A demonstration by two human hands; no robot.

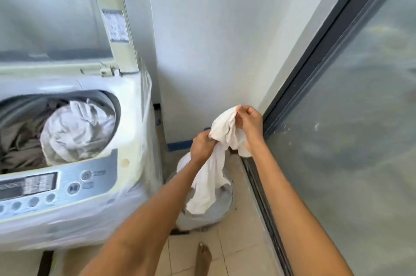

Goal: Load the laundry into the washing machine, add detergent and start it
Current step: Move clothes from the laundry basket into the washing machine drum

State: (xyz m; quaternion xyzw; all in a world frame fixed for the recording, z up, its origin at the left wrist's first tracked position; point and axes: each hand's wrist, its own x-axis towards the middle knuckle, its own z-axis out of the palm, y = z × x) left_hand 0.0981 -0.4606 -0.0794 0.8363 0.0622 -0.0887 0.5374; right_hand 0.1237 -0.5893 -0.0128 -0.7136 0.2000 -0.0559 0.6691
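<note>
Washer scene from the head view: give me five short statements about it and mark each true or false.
1. The washer lid is open. True.
2. The drum is empty. False: it holds white and grey laundry.
3. Both hands grip the white cloth. True: left hand lower, right hand near its top.
4. The cloth is held over the drum. False: it hangs above the basket on the floor, right of the washer.
5. A detergent bottle stands on the washer. False: none is in view.
</note>
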